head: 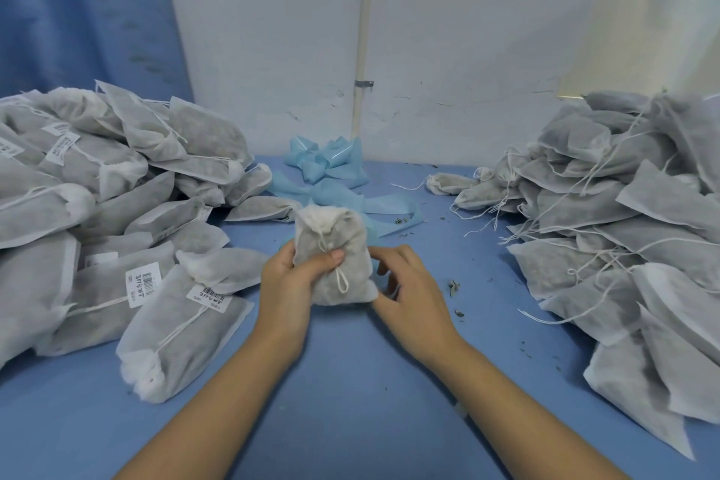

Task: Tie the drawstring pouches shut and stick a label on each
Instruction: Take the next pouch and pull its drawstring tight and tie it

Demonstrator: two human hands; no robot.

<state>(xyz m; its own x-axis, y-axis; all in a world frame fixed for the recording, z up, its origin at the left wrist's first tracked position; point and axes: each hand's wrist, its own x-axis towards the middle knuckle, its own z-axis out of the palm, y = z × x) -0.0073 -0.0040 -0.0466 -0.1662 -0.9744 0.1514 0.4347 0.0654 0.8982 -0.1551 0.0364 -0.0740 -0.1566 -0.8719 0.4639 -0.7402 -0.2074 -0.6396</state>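
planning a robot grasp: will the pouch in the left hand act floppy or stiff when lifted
Probably soft, not limp: the pouch bulges with loose filling and dents under the thumb of the left hand. Likely light, as that hand's grip seems to hold it upright.

A blue table (350, 382) meets a scuffed white wall (448, 31); blue curtain (78, 12) hangs at left

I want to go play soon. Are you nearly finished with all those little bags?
Not yet. The left pile already wears barcode labels, so those look done. Your left hand grips one pouch, its string knotted, with no label showing. The big right pile has loose strings and no labels I can see, so that is what is left.
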